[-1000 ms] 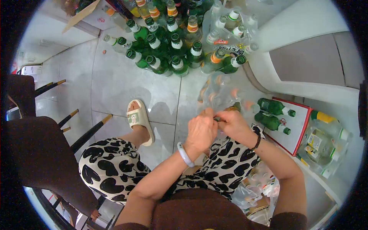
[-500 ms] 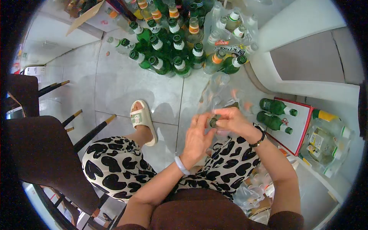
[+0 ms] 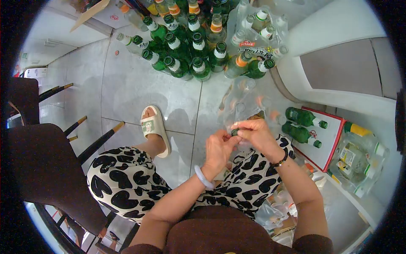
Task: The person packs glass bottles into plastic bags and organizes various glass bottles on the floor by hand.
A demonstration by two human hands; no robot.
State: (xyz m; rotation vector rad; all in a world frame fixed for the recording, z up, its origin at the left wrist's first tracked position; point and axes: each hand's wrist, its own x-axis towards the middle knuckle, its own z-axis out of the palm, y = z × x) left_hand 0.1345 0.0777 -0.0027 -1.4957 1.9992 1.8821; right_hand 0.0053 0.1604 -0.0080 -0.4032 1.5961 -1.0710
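In front of my right knee, a bottle's dark green mouth [image 3: 235, 132] shows between my two hands. My right hand [image 3: 257, 134] is closed, its thumb and fingers pinching at that mouth. My left hand [image 3: 219, 149] is closed too, thumb and fingertips pressed together just beside the rim; what lies in them is hidden. Behind the fingers, a clear plastic wrap [image 3: 240, 100] covers several clear bottles, some with orange parts showing through. The body of the bottle between my hands is mostly hidden by my fingers and the wrap.
Green bottles [image 3: 176, 67] stand close together on the tiled floor ahead, beside a printed plastic pack [image 3: 256, 50] of bottles. To the right, two green bottles [image 3: 298, 132] lie on a red-edged white box [image 3: 325, 144], near large clear jugs [image 3: 356, 156]. Dark chairs [image 3: 46, 169] are at left.
My hands stay together at the bottle mouth. The left fingers have curled in closer to the right hand. The whole view has shifted slightly.
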